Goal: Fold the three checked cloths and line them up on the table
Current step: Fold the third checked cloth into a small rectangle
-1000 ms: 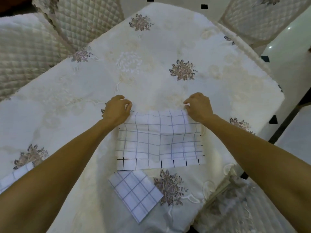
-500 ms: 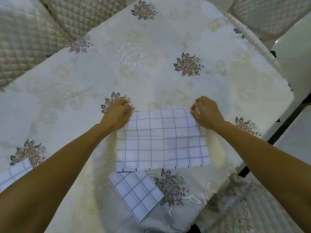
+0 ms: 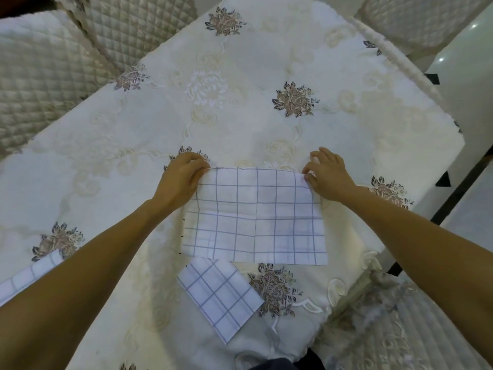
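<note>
A white cloth with a grey check (image 3: 253, 217) lies folded in half on the table, its fold line running across the far edge. My left hand (image 3: 181, 177) pinches its far left corner and my right hand (image 3: 329, 174) pinches its far right corner. A second checked cloth (image 3: 218, 292), folded small, lies askew just in front of it near the table's front edge. A third checked cloth (image 3: 24, 276) shows at the far left, partly hidden under my left forearm.
The table wears a cream embroidered tablecloth (image 3: 240, 108) with brown flower motifs. Quilted chair backs stand at the far left (image 3: 48, 76) and far right (image 3: 416, 17). Another covered chair (image 3: 386, 324) sits at the near right. Tiled floor (image 3: 474, 76) lies to the right.
Both hands have drawn the far edge of the cloth slightly toward me, and its lower layer is now covered. The camera view has shifted a little.
</note>
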